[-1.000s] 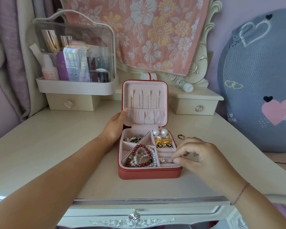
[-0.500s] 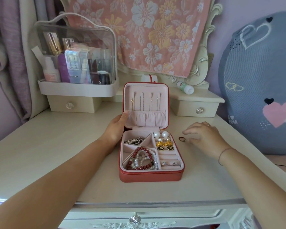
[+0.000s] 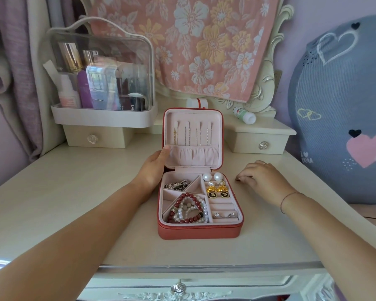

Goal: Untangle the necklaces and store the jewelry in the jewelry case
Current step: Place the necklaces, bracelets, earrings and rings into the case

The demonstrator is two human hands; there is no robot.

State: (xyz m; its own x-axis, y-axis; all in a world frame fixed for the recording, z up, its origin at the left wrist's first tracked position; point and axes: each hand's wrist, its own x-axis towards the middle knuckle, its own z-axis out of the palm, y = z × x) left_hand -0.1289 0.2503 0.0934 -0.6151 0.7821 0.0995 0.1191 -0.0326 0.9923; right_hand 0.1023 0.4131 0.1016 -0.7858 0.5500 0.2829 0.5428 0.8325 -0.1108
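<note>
A red jewelry case (image 3: 199, 232) stands open on the cream dressing table (image 3: 74, 203). Necklaces (image 3: 192, 135) hang on hooks inside its upright lid. The tray holds beaded bracelets (image 3: 188, 210), pearl earrings (image 3: 212, 177), gold and black earrings (image 3: 217, 191), a silver piece (image 3: 177, 184) and rings (image 3: 224, 215). My left hand (image 3: 154, 168) holds the lid's left edge, thumb on the lining. My right hand (image 3: 261, 177) lies on the table right of the case, its fingertips pinching a small dark ring (image 3: 237, 179).
A clear cosmetics organizer (image 3: 100, 83) sits on a small drawer unit at the back left. A white bottle (image 3: 244, 115) lies on the right drawer unit. A floral cloth (image 3: 204, 44) hangs behind. A grey heart cushion (image 3: 343, 109) leans at the right.
My right hand left the case's front right compartment, moved back and right to the ring on the table, and now pinches it. The left hand stayed on the lid.
</note>
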